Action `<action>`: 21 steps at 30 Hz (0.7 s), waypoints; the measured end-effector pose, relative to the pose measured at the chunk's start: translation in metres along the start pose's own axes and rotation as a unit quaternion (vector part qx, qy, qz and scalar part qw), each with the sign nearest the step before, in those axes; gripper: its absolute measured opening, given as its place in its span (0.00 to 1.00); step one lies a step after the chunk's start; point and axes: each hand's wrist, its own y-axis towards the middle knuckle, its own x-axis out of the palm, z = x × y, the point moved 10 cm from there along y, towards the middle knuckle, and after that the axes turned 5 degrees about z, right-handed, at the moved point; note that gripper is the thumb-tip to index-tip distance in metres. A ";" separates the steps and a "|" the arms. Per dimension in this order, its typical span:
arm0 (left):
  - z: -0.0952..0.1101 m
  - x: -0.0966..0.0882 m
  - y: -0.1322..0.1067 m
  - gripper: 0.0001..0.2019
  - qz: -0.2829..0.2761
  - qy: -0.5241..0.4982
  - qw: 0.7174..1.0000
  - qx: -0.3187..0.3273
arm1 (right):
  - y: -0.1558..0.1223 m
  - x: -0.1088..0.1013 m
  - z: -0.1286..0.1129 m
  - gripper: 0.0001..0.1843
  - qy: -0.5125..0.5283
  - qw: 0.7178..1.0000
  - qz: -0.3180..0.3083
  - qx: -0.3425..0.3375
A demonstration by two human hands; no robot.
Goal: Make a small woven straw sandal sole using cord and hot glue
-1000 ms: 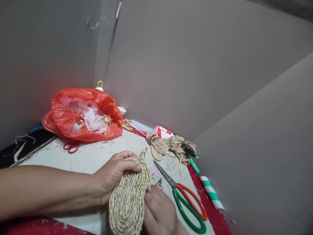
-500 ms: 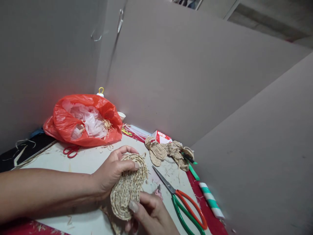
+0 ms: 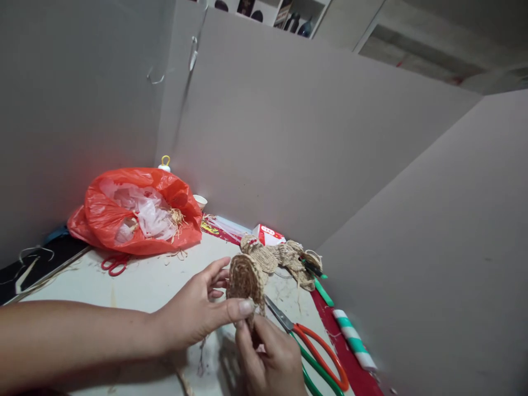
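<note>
A coiled, braided straw sole (image 3: 243, 280), shaped like a small insole, is held up over the board, tilted so that its darker face shows. My right hand (image 3: 270, 355) pinches its lower end between thumb and fingers. My left hand (image 3: 206, 308) is spread beside it, the thumb reaching across the lower edge close to my right fingertips; the other fingers stretch out to the left of the sole. Just right of the sole lie large scissors (image 3: 295, 328) with one orange and one green handle, their tip partly behind the sole.
A red plastic bag (image 3: 136, 247) with white plastic and straw sits at the back left, small red scissors (image 3: 115, 264) before it. More braided straw pieces (image 3: 264, 257), a red-and-white box (image 3: 268, 235) and a green-and-white striped roll (image 3: 355, 340) line the right edge. Grey partitions (image 3: 264, 126) enclose the table.
The sole has turned from its pale face to its darker one, edge partly toward me. My left hand has loosened from its upper end; my right hand has moved up with its lower end.
</note>
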 end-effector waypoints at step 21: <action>-0.020 -0.002 0.014 0.17 -0.046 -0.031 0.995 -0.080 | 0.000 0.009 -0.012 0.13 0.035 0.993 -0.111 0.001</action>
